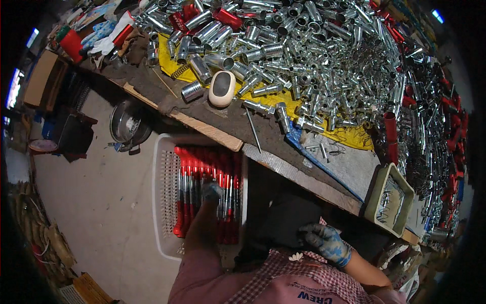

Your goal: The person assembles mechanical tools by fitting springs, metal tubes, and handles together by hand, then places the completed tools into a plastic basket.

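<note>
My left arm reaches down into a white plastic basket (159, 202). In it lie several long tools with red ends and silver shafts (188, 187), side by side in a row. My left hand (212, 190), in a greyish-blue glove, is over the silver shafts. Its fingers are small and dark here, so I cannot make out whether they grip one. Close to my body, above the checked apron, is my right hand (326, 243) in a blue-stained grey glove. Its fingers are loosely bent and a little apart, with nothing visible in them.
Silver metal tubes and fittings (304, 55) are heaped on the workbench (202, 114), partly over a yellow cloth (349, 137). A white-and-grey oval object (221, 88) sits near its edge. A shallow tray (392, 202) holds thin wire pieces. A metal pan (126, 121) stands on the floor.
</note>
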### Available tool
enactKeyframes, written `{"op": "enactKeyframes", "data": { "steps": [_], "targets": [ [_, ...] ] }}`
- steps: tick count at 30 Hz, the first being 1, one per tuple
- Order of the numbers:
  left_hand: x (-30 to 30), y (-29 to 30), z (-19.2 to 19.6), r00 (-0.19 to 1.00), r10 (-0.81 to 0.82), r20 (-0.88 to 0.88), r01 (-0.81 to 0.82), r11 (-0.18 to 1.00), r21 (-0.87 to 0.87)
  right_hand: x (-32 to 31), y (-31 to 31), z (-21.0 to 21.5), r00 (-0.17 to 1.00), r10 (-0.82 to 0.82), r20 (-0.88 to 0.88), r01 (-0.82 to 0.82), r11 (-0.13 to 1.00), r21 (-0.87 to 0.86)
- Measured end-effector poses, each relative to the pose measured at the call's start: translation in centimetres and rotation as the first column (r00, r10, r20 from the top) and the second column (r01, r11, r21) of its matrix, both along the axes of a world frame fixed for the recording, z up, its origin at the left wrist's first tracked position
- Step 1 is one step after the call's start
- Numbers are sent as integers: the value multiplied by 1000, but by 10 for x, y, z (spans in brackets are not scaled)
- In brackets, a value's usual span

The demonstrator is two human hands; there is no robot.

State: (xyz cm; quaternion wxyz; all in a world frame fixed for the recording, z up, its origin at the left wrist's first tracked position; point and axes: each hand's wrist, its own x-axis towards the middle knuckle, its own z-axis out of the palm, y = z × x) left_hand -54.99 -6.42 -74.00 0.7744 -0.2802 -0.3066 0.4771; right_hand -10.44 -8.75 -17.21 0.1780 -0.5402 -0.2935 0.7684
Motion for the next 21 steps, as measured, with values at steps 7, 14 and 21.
{"op": "enactKeyframes", "data": {
  "steps": [7, 14, 21],
  "targets": [
    [7, 56, 93, -412, 627, 661, 647, 712, -272, 2, -3, -7, 993, -22, 113, 19, 999, 33],
    [57, 135, 132, -406, 797, 447, 581, 603, -547, 10, -3, -17, 996, -82, 40, 83, 996, -30],
    [48, 116, 111, -467, 865, 184, 469, 419, -778, 8, -1, -20, 991, -131, 41, 134, 987, -85]
  ]
}}
